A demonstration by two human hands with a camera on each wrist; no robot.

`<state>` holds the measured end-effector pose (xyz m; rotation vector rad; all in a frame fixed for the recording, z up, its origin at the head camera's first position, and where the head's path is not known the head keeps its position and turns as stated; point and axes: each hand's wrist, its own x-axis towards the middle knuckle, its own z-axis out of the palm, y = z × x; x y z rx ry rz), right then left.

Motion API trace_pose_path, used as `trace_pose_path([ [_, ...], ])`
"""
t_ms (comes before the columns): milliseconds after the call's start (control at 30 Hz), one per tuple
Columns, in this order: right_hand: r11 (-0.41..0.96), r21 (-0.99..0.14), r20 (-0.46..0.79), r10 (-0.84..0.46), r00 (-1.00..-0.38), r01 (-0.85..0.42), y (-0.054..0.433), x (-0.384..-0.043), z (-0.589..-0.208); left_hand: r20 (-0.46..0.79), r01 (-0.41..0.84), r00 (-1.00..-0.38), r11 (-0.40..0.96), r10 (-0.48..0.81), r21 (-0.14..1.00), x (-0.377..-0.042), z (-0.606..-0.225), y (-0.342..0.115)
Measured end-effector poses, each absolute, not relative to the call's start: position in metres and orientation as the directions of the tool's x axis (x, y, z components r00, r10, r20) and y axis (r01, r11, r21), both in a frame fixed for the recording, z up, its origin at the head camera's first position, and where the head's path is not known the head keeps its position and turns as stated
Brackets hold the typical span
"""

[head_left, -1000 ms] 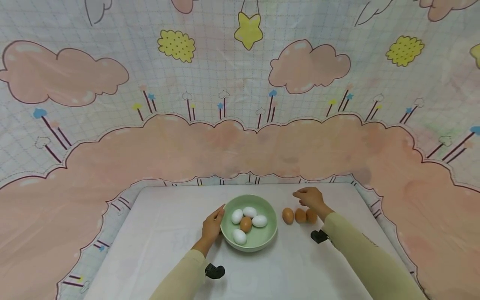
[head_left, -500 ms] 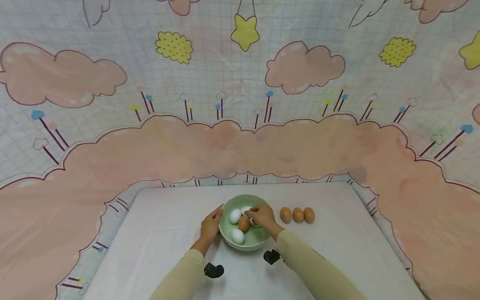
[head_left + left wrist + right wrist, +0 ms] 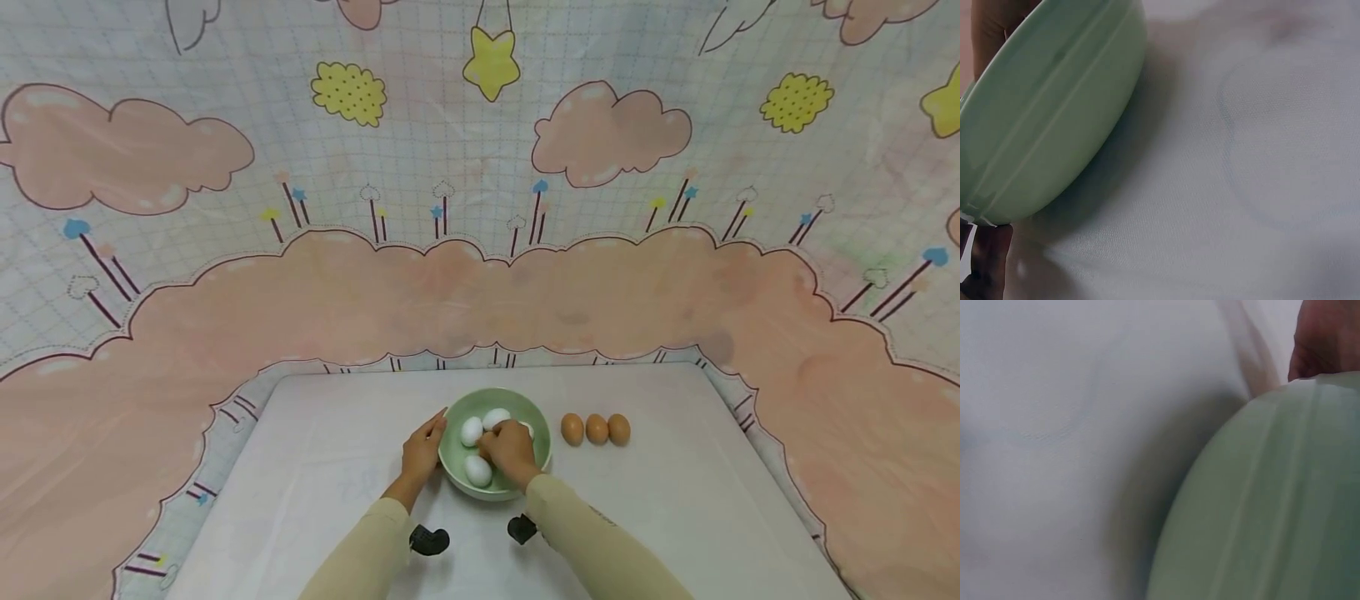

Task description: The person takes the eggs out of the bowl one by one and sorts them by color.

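Note:
A light green bowl (image 3: pixel 540 417) stands on the white-covered table with several white eggs (image 3: pixel 477 472) in it. My left hand (image 3: pixel 421 450) grips the bowl's left side; in the left wrist view the bowl's outer wall (image 3: pixel 1054 119) lies between thumb and fingers. Inside the bowl, my right hand (image 3: pixel 513 452) has its fingers curled round a brown egg (image 3: pixel 485 455), which they mostly hide. That hand also covers part of a white egg on the right. In the right wrist view the bowl's wall (image 3: pixel 1241 506) fills the lower right.
To the right of the bowl, three brown eggs (image 3: pixel 597 429) lie in a row on the white tablecloth (image 3: pixel 337 467). A cloth backdrop (image 3: pixel 480 300) printed with clouds and stars rises behind the table.
My right hand has moved left from above the row of brown eggs into the bowl, and its fingers now close on the brown egg there. The left hand has stayed at the bowl.

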<state>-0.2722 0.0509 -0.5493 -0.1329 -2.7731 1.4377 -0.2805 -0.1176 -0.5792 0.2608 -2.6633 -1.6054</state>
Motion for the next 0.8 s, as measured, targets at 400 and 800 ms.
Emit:
trace_pose_path([
  [400,0.587,-0.809,0.035,0.044,-0.998,-0.003,0.0567,-0.2712,-0.5542,-0.029,-0.105,-0.987,0.488,-0.16,0.867,-0.2832,-0.5781,-0.1169],
  [800,0.531,-0.846,-0.022,0.065,-0.998,0.053,0.0599,-0.2667,-0.5496,-0.023,-0.099,-0.987,0.495,-0.157,0.864,-0.2786,-0.5751,-0.1158],
])
